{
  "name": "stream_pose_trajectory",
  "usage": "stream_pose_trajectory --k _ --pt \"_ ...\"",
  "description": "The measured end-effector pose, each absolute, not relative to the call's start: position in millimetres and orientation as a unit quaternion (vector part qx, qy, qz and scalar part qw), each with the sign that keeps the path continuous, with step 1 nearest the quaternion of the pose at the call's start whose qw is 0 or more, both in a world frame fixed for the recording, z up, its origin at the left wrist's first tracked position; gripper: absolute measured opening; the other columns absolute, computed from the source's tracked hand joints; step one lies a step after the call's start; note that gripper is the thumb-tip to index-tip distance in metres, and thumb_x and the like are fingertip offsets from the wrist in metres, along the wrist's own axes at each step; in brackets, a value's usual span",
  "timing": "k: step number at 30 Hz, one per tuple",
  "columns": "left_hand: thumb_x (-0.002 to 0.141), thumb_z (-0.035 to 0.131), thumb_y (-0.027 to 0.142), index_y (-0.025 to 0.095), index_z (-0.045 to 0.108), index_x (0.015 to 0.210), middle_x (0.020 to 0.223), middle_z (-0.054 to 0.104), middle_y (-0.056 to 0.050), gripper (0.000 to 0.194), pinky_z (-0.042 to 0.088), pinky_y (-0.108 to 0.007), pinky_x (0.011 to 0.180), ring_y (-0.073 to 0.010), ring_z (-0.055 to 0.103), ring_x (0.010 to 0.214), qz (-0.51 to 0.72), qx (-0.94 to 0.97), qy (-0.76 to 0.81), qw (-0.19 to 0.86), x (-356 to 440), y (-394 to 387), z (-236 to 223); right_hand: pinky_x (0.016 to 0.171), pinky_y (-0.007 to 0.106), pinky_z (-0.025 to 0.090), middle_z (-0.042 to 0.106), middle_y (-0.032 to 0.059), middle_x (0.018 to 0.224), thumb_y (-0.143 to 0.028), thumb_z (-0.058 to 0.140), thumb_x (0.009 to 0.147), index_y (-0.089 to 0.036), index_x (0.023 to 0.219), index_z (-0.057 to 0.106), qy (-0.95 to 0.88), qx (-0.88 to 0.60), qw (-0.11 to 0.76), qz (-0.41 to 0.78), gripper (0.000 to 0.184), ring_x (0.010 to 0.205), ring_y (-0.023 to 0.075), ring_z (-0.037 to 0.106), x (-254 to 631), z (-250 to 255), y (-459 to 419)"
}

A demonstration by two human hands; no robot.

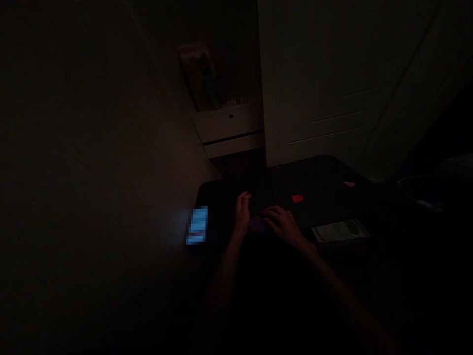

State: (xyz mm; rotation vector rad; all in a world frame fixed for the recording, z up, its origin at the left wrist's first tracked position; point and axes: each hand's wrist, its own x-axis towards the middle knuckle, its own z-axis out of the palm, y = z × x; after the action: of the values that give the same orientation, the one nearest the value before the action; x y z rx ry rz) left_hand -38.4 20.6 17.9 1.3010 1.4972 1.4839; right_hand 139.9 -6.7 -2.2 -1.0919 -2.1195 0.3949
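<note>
On the dark, round-cornered tabletop (pixel 258 187), a dim purple lump (pixel 257 224) lies between the hands. The left hand (pixel 242 214), at its ten o'clock, is upright on edge; the right hand (pixel 283 224), at two o'clock, curves its fingers beside it. Whether either grips is too dark to tell. A ragged red-orange piece (pixel 296 198) sits at two o'clock, before a pale, grooved panel (pixel 321 98).
</note>
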Motion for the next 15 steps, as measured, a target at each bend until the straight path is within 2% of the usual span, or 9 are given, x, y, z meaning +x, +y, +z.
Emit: stream_pose_trajectory --k 2,5,11,15 --pt "0.099 0.054 0.032 0.017 0.069 0.116 0.119 0.072 -0.012 0.027 0.050 -0.037 0.103 -0.0219 0.068 0.114 0.534 0.560 0.557 0.302 -50.4 9.7 19.3 0.099 0.045 0.045 0.065 0.0084 0.130 -0.033 0.056 0.102 -0.029 0.128 0.068 -0.844 -0.412 0.316 0.135 0.029 0.119 0.0258 0.061 139.2 1.3 -10.2" --pt "0.092 0.063 0.023 0.020 0.076 0.099 0.105 0.075 -0.008 0.015 0.052 -0.039 0.096 -0.0217 0.069 0.102 0.466 0.657 0.547 0.229 -66.4 -13.1 18.3 0.097 0.045 0.045 0.066 0.0096 0.128 -0.034 0.058 0.101 -0.028 0.128 0.069 -0.868 -0.396 0.275 0.117 0.030 0.117 0.0266 0.060 139.9 6.2 -12.2" --pt "0.092 0.068 0.024 0.025 0.078 0.107 0.108 0.072 -0.005 0.018 0.050 -0.042 0.099 -0.0223 0.064 0.107 0.391 0.721 0.549 0.161 -84.1 -48.1 15.1 0.091 0.043 0.044 0.065 0.0102 0.124 -0.037 0.060 0.101 -0.029 0.128 0.071 -0.893 -0.391 0.199 0.097 0.031 0.113 0.0273 0.059 143.8 23.3 -9.4" --pt "0.092 0.069 0.025 0.027 0.079 0.106 0.112 0.073 -0.004 0.017 0.049 -0.044 0.101 -0.0229 0.062 0.110 0.360 0.749 0.535 0.154 -86.1 -55.8 10.8 0.091 0.041 0.043 0.065 0.0095 0.124 -0.029 0.058 0.101 -0.030 0.128 0.070 -0.916 -0.353 0.180 0.068 0.029 0.113 0.0261 0.058 142.8 32.1 -12.5"
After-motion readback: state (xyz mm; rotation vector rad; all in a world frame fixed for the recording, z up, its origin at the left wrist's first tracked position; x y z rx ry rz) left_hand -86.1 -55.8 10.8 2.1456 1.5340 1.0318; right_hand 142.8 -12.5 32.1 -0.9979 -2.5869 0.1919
